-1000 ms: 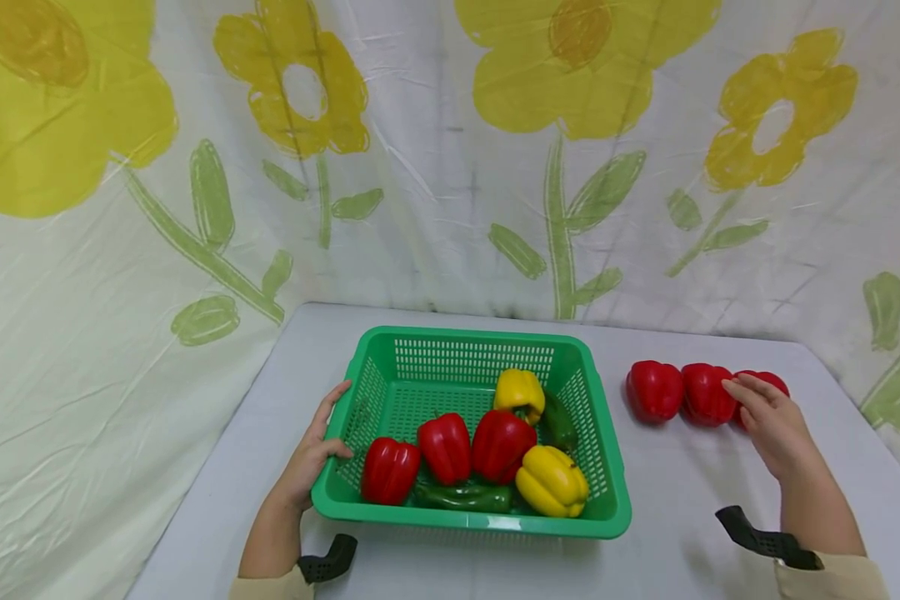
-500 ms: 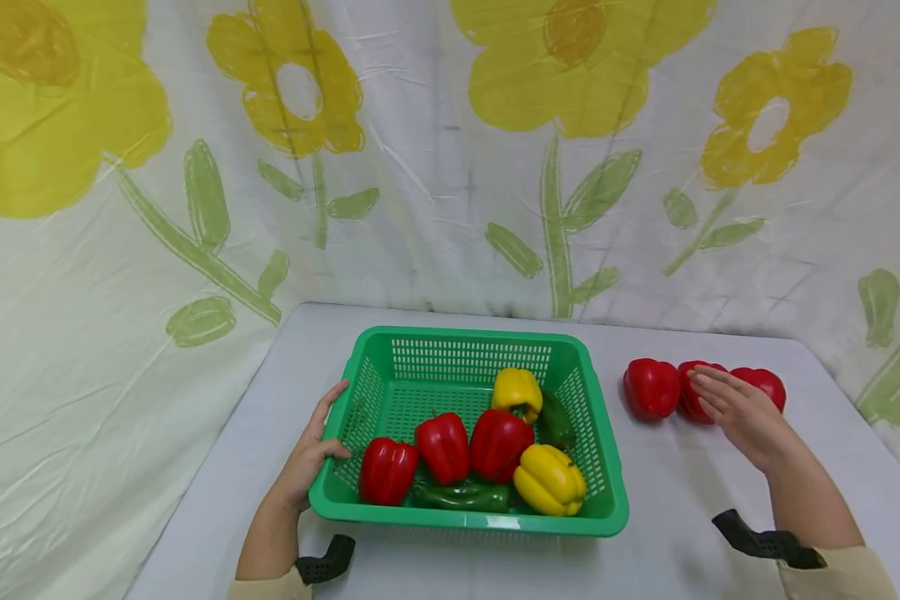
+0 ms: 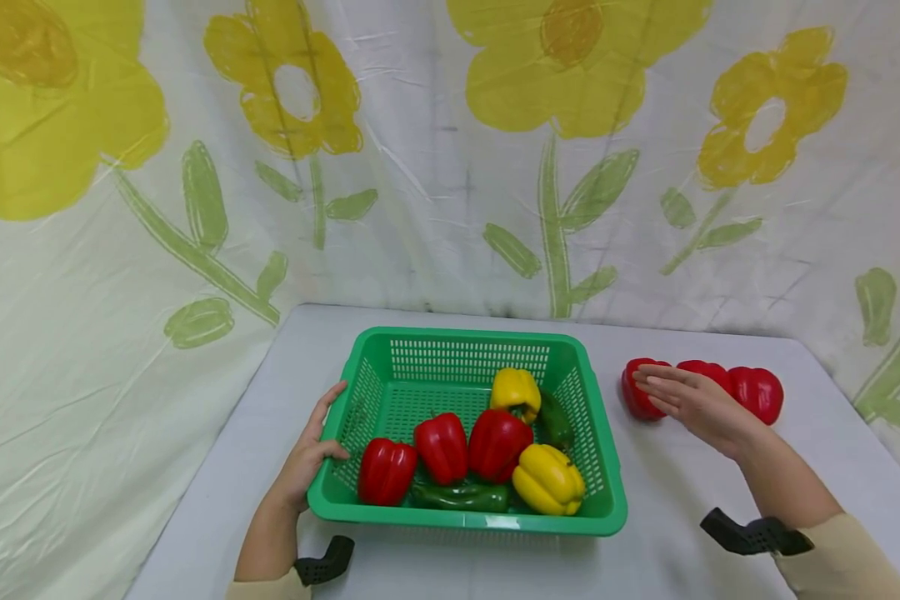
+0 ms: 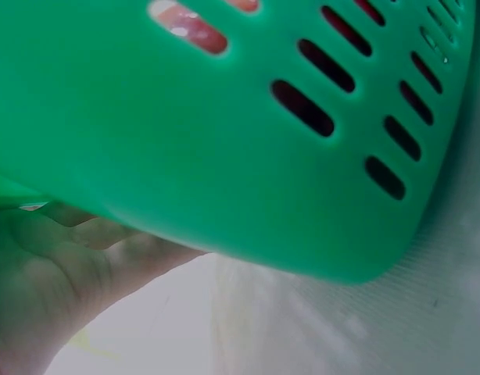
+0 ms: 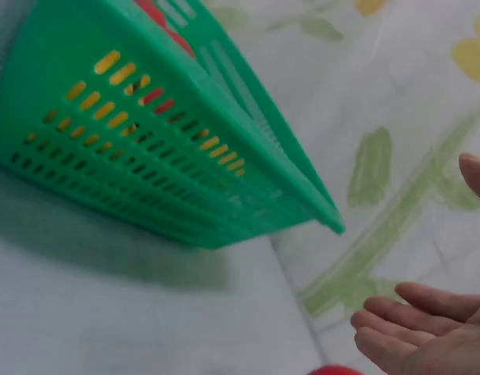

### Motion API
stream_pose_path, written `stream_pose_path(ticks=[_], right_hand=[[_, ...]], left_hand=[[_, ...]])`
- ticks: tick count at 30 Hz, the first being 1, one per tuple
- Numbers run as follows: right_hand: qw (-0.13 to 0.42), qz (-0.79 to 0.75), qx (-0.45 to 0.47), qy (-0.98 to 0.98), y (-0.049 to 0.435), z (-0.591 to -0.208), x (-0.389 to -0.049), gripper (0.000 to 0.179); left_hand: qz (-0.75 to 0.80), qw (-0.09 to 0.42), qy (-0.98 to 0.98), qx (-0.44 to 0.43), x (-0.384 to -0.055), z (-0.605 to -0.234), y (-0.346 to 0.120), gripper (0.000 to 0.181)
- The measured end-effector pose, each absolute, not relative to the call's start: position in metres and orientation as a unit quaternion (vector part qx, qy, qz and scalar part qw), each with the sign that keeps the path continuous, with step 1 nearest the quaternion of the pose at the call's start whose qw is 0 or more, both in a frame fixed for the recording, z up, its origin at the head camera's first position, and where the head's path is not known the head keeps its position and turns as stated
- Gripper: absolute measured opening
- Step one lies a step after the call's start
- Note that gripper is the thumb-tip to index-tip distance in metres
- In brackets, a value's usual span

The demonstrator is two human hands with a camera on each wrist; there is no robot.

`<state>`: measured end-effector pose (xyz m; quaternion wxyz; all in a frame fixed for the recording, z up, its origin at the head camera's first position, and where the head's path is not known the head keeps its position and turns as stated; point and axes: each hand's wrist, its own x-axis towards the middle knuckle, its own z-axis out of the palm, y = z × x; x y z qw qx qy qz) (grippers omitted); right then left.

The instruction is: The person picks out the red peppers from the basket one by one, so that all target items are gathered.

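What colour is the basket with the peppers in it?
The basket is green all over, seen best in the head view.

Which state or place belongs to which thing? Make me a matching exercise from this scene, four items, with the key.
1. Basket
2. Left hand
3. Right hand
4. Yellow peppers

A. fingers straight, holding nothing
B. inside, towards the right
C. green, standing on the table
D. gripping the basket's left side

Pairs: 1-C, 2-D, 3-A, 4-B
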<state>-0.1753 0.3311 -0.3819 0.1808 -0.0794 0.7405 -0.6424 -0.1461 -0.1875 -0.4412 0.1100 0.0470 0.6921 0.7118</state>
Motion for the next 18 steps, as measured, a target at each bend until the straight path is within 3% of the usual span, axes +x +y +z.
stream_pose_path(ticks=[6,18], right_hand=[[0.218,-0.608,-0.078,0.759,0.306,-0.369,-0.182,0.059],[0.26,-0.529,-0.087,0.803,0.276,-0.342,-0.193,0.069]], left_hand=[[0.711,0.109,0.693,0.045,-0.145,-0.44,-0.188,0.086],[0.713,0.113,0.69,0.045,-0.146,-0.44,-0.188,0.086]])
